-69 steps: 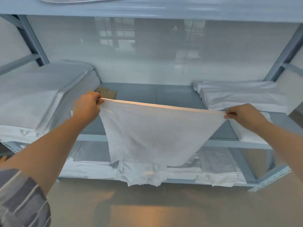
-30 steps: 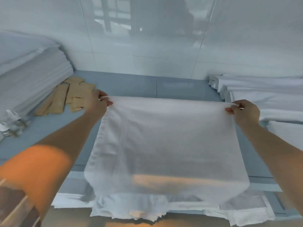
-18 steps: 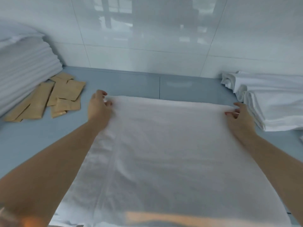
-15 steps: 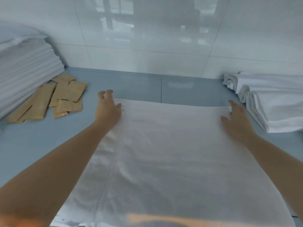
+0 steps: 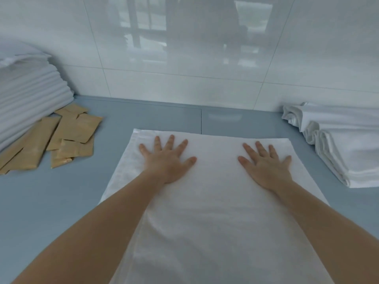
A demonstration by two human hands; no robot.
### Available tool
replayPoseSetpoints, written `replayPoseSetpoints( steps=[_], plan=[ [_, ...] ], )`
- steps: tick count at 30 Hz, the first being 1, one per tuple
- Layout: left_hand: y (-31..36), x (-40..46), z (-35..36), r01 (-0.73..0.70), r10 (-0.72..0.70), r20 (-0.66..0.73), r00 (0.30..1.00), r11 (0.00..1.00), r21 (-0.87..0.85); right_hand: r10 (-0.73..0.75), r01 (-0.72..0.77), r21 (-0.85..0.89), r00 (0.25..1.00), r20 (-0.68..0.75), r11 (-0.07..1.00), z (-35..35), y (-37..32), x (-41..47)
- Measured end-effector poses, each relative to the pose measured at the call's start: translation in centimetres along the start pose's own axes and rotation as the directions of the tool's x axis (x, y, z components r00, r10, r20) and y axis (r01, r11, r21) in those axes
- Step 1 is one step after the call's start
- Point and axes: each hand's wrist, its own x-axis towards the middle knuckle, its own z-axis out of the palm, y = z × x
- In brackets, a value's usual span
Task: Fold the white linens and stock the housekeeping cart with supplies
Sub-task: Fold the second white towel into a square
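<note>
Two stacks of folded linens sit on the blue shelf (image 5: pixel 160 117): a tall stack (image 5: pixel 30 89) at far left and a lower one (image 5: pixel 344 146) at right. Between them lies the white linen (image 5: pixel 215 201) we are working, spread flat and, we judge, only partly folded. No cart is in view, so stocking remains. Our left hand (image 5: pixel 167 158) and right hand (image 5: pixel 266 163) rest palm-down near its far edge, fingers straight and splayed, gripping nothing. Tan packets (image 5: pixel 65 138) lie just left of the linen.
</note>
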Motion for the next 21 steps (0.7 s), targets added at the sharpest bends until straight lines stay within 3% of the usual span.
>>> replayPoseSetpoints(
  steps=[8, 11, 13, 21],
  plan=[
    [0.5, 7.0, -0.7, 0.049, -0.049, -0.010, 0.999, 0.999, -0.005, 0.007, -0.010, -0.055, 0.998, -0.062, 0.998, -1.6, -2.6, 7.1],
    [0.5, 7.7, -0.6, 0.044, -0.044, -0.016, 0.999, 0.999, -0.006, -0.208, 0.206, -0.044, 0.975, -0.071, 0.978, -0.6, -7.6, 6.9],
    [0.1, 8.2, -0.6, 0.037, -0.037, -0.027, 0.999, 0.999, -0.008, -0.270, 0.269, -0.028, 0.962, -0.035, 0.963, -0.1, -9.2, 6.9],
    [-2.7, 9.4, -0.9, -0.108, 0.109, 0.019, 0.994, 0.994, -0.026, 0.050, -0.050, -0.019, 0.999, 0.006, 0.999, -1.7, 4.3, 8.6]
  ],
)
